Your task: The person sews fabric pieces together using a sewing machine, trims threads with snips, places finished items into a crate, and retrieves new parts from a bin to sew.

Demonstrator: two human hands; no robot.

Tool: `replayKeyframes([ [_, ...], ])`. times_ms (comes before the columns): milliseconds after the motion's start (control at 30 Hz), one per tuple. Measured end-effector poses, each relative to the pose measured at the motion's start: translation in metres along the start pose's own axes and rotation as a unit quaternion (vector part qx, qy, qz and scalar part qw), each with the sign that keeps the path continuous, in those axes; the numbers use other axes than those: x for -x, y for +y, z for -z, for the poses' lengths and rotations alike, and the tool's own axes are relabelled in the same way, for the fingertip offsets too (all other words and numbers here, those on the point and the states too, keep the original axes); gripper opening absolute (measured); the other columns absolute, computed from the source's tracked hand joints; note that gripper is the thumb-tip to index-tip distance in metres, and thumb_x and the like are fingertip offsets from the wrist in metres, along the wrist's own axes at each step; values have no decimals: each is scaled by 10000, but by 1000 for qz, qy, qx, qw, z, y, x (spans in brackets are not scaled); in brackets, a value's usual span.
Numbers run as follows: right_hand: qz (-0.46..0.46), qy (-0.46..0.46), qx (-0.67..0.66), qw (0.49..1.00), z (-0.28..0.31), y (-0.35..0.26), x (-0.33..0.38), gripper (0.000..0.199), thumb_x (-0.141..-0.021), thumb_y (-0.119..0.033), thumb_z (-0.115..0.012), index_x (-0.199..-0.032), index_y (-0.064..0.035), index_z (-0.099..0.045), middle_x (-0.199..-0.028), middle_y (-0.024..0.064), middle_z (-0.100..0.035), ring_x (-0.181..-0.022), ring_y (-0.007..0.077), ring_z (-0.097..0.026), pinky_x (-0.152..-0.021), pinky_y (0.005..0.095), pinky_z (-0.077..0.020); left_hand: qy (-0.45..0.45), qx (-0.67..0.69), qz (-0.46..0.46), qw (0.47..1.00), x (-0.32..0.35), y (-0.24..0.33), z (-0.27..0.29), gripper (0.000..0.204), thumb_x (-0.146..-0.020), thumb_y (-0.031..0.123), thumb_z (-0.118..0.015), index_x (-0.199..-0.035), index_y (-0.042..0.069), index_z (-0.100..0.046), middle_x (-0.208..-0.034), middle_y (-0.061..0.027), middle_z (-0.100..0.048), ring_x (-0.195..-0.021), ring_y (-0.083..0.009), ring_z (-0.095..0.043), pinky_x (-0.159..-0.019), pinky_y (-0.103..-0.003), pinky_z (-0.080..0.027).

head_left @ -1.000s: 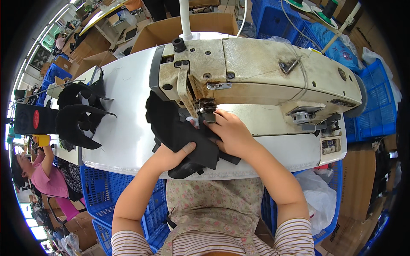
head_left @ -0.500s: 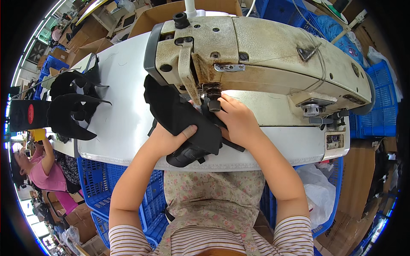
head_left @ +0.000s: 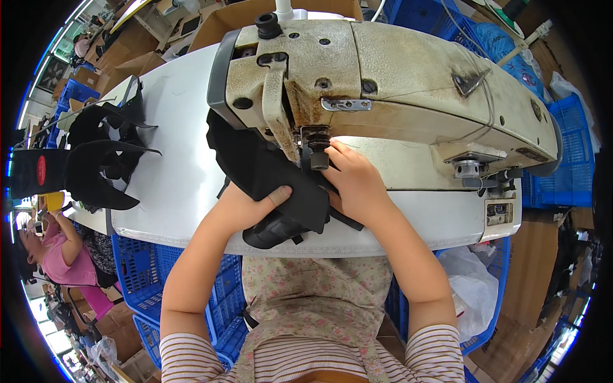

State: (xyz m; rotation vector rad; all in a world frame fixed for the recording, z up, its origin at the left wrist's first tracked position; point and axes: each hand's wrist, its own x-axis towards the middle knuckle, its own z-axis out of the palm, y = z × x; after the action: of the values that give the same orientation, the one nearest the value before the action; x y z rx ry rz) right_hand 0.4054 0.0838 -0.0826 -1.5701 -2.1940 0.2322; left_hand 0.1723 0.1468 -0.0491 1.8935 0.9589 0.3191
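A black fabric piece (head_left: 268, 169) with straps and a scalloped upper edge lies under the head of a cream sewing machine (head_left: 408, 76). My left hand (head_left: 246, 207) grips its near left part, thumb on top and the other fingers hidden beneath. Close to the needle area, my right hand (head_left: 354, 175) is closed on the piece's right side, its fingertips partly behind the machine's presser parts. A padded black bulge (head_left: 274, 233) of the same piece hangs toward the table's front edge. The needle itself is hidden.
Similar black pieces (head_left: 105, 159) lie at the left end of the white table (head_left: 172, 127). Blue crates (head_left: 143, 268) stand below the front edge, one with clear plastic bags (head_left: 472, 293). Cardboard boxes (head_left: 530, 274) are at right. A person in pink (head_left: 70, 255) sits at far left.
Both hands keep their hold on the black fabric piece with hardly any movement. The whole view has shifted slightly.
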Motion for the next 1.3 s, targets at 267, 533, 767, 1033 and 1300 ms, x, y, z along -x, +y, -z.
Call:
replayKeyframes([
  [267, -18, 8, 7, 1000, 0, -8, 0, 530, -739, -213, -722, -1238, -84, -598, -1353, 154, -495, -1267, 322, -462, -1003, 397, -431, -8, 5, 11, 1000, -3, 1, 8, 604, -884, 258, -630, -1402, 25, -425, -1391, -120, -492, -1308, -262, -415, -1109, -374, -273],
  [533, -20, 14, 3, 1000, -2, -7, -2, 537, -730, -206, -727, -1239, -87, -603, -1351, 150, -503, -1268, 315, -466, -1009, 395, -429, -10, -8, 15, 1000, -3, 10, 13, 581, -879, 259, -633, -1377, 18, -455, -1374, -126, -507, -1289, -261, -439, -1096, -370, -298],
  [767, -18, 15, 6, 1000, -4, -7, -1, 554, -718, -198, -736, -1245, -91, -604, -1358, 141, -499, -1264, 312, -470, -1014, 392, -426, 18, -17, -5, 1000, -3, 6, 11, 540, -842, 263, -680, -1279, -3, -508, -1246, -151, -565, -1171, -278, -522, -1020, -375, -380],
  [1033, -12, 36, 5, 999, -7, -5, 1, 573, -694, -168, -740, -1246, -93, -603, -1356, 145, -499, -1262, 315, -470, -1015, 394, -422, -20, -22, 8, 1000, -6, 9, 14, 577, -871, 226, -653, -1374, 18, -462, -1381, -124, -505, -1291, -254, -446, -1093, -363, -305],
  [1300, -18, 42, 2, 999, -10, -6, -2, 588, -683, -154, -735, -1250, -90, -593, -1354, 149, -497, -1263, 322, -466, -1017, 403, -419, 49, -15, -28, 998, -11, 18, 14, 612, -753, 222, -764, -1240, -40, -501, -1172, -184, -579, -1097, -302, -567, -959, -376, -449],
])
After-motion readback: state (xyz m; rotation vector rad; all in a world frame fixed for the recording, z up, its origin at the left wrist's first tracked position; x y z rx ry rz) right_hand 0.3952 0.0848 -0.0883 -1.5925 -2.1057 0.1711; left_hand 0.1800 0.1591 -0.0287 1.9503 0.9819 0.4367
